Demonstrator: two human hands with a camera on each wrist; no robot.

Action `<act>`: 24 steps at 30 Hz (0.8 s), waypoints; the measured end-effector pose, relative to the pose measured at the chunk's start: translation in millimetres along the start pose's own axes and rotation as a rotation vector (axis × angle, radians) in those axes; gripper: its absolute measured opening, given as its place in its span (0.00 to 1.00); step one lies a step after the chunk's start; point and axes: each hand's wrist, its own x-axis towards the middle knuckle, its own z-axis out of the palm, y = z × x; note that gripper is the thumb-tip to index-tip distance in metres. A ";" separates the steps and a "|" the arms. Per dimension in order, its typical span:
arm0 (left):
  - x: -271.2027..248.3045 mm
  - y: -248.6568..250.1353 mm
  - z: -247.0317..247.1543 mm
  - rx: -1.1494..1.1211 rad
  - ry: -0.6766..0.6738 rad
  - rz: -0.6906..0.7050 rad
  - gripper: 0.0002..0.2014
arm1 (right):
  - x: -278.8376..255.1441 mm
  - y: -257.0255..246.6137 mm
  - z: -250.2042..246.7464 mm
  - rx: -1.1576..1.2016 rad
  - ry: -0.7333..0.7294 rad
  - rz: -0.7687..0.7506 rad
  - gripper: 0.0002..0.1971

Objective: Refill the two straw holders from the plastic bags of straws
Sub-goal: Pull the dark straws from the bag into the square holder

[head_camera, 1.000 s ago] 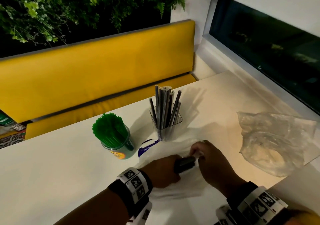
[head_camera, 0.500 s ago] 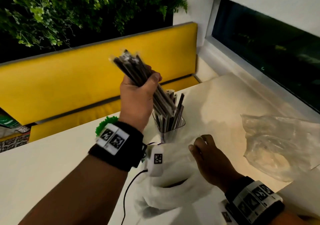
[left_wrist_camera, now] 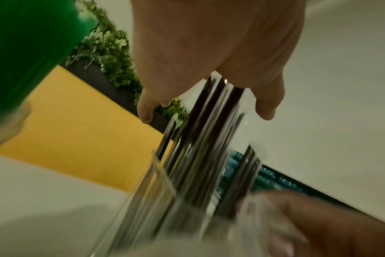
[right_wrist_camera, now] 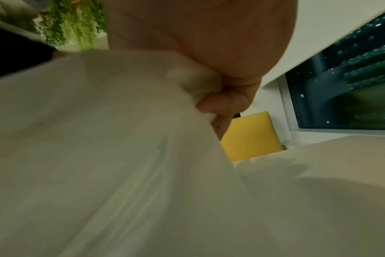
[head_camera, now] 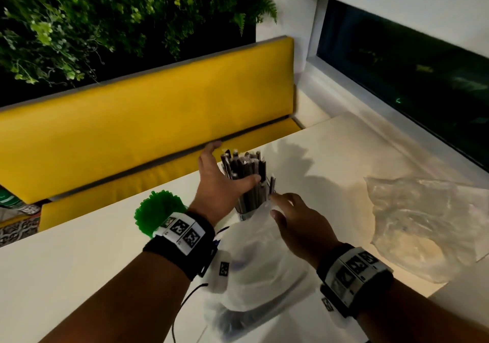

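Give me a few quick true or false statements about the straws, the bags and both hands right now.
1. The black straws stand in the clear holder. True.
2. The left hand grips a bundle of straws in the air. False: its fingers are spread around the straws in the holder.
3. The right hand pinches the white bag. True.
4. The green straws lie loose on the table. False: they stand upright, bunched.

Left hand (head_camera: 221,184), fingers spread, beside black straws (head_camera: 246,176) in clear holder (head_camera: 244,214).
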 end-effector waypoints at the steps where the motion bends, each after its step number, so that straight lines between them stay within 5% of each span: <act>1: 4.9 9.0 -6.6 0.020 0.016 0.070 0.51 | 3.4 -1.0 0.9 0.008 0.006 0.004 0.17; 5: 24.7 24.4 0.9 0.413 0.038 0.317 0.43 | 8.8 -4.3 4.6 0.010 0.025 0.027 0.14; 8: 24.8 3.2 26.7 0.894 -0.276 0.410 0.33 | 10.1 -8.4 2.9 0.010 0.021 0.087 0.14; 10: 25.4 1.2 24.3 0.807 -0.286 0.453 0.29 | 10.9 -11.3 1.3 0.005 0.020 0.099 0.15; 13: 26.8 13.3 22.9 0.618 -0.050 0.542 0.30 | 11.6 -13.5 2.1 0.000 0.048 0.097 0.15; 18: 14.1 14.3 46.8 1.184 -0.457 0.492 0.27 | 11.0 -15.9 0.2 -0.018 0.031 0.175 0.16; 22: 37.2 -3.8 28.9 1.074 -0.191 0.421 0.21 | 9.7 -13.6 4.9 0.007 0.043 0.127 0.16; 24: 41.2 -9.4 27.1 0.966 -0.192 0.332 0.23 | 8.4 -12.4 6.7 0.008 0.046 0.113 0.17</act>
